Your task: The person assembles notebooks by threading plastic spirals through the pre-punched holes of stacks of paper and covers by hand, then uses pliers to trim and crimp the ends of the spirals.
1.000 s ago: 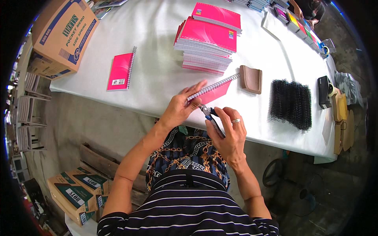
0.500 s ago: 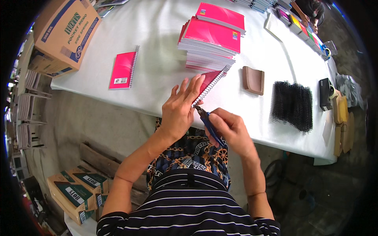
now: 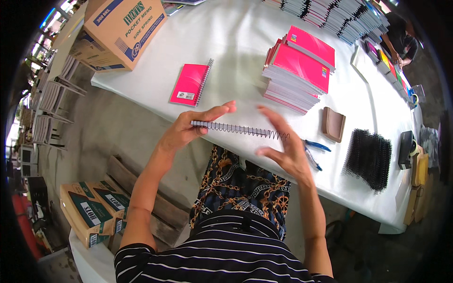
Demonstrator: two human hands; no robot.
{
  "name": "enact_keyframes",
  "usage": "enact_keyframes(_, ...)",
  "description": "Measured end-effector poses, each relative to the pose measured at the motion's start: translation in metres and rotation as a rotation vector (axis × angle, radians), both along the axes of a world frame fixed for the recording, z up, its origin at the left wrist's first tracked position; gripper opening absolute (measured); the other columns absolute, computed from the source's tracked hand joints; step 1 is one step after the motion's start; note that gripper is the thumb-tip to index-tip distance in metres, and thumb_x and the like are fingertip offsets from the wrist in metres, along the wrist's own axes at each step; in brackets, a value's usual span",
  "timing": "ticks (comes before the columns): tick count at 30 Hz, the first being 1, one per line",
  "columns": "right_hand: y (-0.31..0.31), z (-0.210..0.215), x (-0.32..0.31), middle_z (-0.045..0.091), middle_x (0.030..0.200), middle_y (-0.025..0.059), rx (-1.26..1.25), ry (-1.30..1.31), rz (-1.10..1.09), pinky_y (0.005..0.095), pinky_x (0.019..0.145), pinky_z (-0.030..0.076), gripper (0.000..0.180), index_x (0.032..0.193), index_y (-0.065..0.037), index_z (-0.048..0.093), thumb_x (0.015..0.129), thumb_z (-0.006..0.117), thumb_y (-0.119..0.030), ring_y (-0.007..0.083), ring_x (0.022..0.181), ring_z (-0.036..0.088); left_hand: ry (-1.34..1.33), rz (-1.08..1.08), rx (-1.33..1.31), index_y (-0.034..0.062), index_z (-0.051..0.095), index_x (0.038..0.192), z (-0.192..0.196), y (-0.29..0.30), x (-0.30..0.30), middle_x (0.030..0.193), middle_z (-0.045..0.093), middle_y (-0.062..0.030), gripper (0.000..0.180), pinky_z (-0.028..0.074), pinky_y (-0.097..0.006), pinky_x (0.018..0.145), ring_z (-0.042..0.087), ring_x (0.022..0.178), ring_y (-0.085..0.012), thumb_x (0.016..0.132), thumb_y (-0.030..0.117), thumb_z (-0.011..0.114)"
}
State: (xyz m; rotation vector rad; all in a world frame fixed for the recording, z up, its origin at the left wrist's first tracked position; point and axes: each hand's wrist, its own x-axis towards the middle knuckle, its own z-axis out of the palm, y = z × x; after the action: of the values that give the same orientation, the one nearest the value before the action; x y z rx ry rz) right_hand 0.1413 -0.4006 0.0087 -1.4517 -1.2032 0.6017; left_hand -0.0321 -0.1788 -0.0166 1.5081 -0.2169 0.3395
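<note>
A spiral notebook [image 3: 236, 128] is held edge-on above the table's near edge, its wire coil facing up and running left to right. My left hand [image 3: 179, 132] grips its left end between thumb and fingers. The coil's loose right end sticks out past the pages. Around that end, my right hand [image 3: 290, 153] is open, thumb and fingers spread and slightly blurred; no grip on the coil shows. Blue-handled pliers [image 3: 318, 145] lie on the table just beyond my right hand, partly hidden by it. A pink spiral notebook [image 3: 189, 84] lies flat farther left.
A tall stack of pink notebooks [image 3: 302, 66] stands beyond my right hand. To its right are a brown curved holder [image 3: 333, 124] and a pile of black coils [image 3: 369, 159]. A carton [image 3: 120, 37] occupies the far left corner. Another person [image 3: 401, 40] works at far right.
My right hand has let go of the pliers, now on the table. The notebook has turned from slanting to nearly level, with its coil up. The view has shifted.
</note>
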Motion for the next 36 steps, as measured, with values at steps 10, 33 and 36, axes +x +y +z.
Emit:
enact_keyframes(10, 0.163, -0.023, -0.057, 0.067, 0.11, 0.0083, 0.186, -0.968, -0.162, 0.0428, 0.099, 0.044, 0.02, 0.102, -0.009, 0.069, 0.082, 0.067, -0.006, 0.0245, 0.11, 0.06, 0.511, 0.627, 0.496, 0.0145, 0.047, 0.143, -0.035, 0.14, 0.008, 0.155, 0.032, -0.0144, 0.055, 0.021, -0.044, 0.116, 0.025, 0.145, -0.0343, 0.094, 0.034, 0.061)
enact_keyframes(33, 0.002, 0.061, 0.143, 0.065, 0.072, 0.0134, -0.394, -0.019, -0.702, 0.0219, 0.061, 0.054, 0.05, 0.093, 0.01, 0.068, 0.079, 0.078, -0.037, 0.0149, 0.065, 0.065, 0.255, 0.822, 0.879, 0.0218, 0.048, 0.142, 0.014, 0.046, 0.072, 0.156, 0.032, -0.0084, 0.058, 0.018, -0.05, 0.116, 0.019, 0.146, -0.0356, 0.088, 0.019, 0.069)
enact_keyframes(36, -0.004, 0.055, 0.139, 0.064, 0.069, 0.0121, -0.338, 0.021, -0.748, 0.0211, 0.055, 0.051, 0.047, 0.092, 0.01, 0.067, 0.078, 0.079, -0.034, 0.0134, 0.06, 0.062, 0.102, 0.786, 0.618, 0.0146, 0.039, 0.147, 0.021, 0.001, 0.089, 0.156, 0.031, -0.0128, 0.067, 0.02, -0.044, 0.117, 0.019, 0.147, -0.0333, 0.088, 0.023, 0.07)
